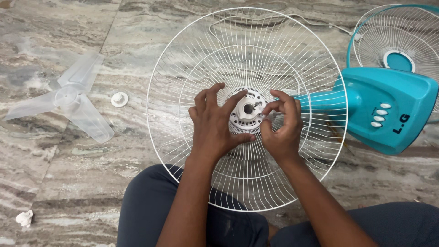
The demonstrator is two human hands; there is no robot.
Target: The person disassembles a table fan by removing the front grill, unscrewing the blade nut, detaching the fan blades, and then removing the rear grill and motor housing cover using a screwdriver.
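**Head view: both hands close on the hub of a white fan guard**

Head camera looks down on a marbled stone floor (pixel 68 174), grey and brown in streaks, with the person's dark-trousered knees at the bottom edge. Largest on it is the white wire fan guard (pixel 192 59), a round cage of thin radial spokes that faces up toward the camera and rests over the person's lap. From under its right side a teal fan body (pixel 388 96) lies tipped over, its neck running leftward toward the middle of the guard, so the fan's long axis lies across the picture from right to centre. A second guard with a teal rim (pixel 398 41) lies beyond it at the upper right, and a white cord (pixel 320 22) trails along the top.

Well apart to the left lies a clear three-bladed fan blade (pixel 68 98), and between it and the guard a small white round cap (pixel 120 99). A bit of crumpled white paper (pixel 24 217) sits at the lower left.

At the guard's centre is the white motor hub (pixel 247 112), a ringed disc with a short shaft end in its middle. The left hand (pixel 212 126) lies flat on the spokes just left of the hub, fingers spread, thumb touching the hub's lower rim. The right hand (pixel 281 126) sits just right of it, fingers curled and pinched near the hub's right edge; whether they hold some small part there cannot be told. The hub lies directly between the two hands, about equally near to each.
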